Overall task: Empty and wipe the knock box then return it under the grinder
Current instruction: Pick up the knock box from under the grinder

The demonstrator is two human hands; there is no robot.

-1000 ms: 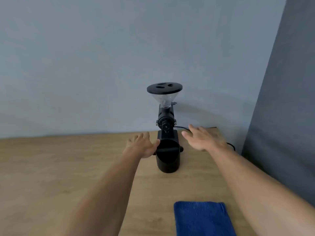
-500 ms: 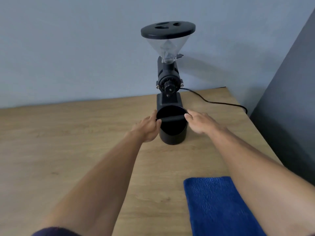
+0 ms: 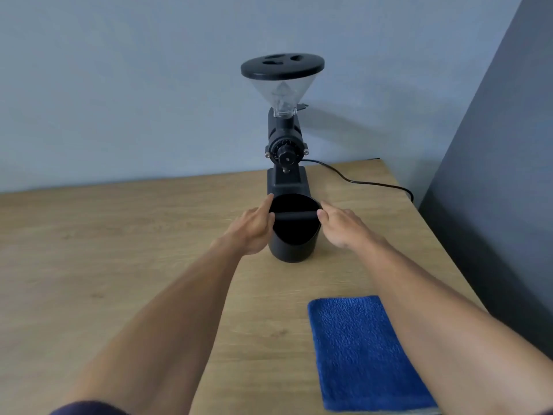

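Two bare forearms are reaching forward over the wooden table (image 3: 119, 235), flanking the black knock box (image 3: 294, 235). The left hand (image 3: 251, 232) is pressing its fingers against the box's left wall, thumb at the rim; the right hand (image 3: 344, 226) is touching the right rim, fingers loosely extended, neither clenched. The box is standing upright just before the grinder (image 3: 285, 139). A blue cloth (image 3: 359, 354) is lying nearer, to the right.
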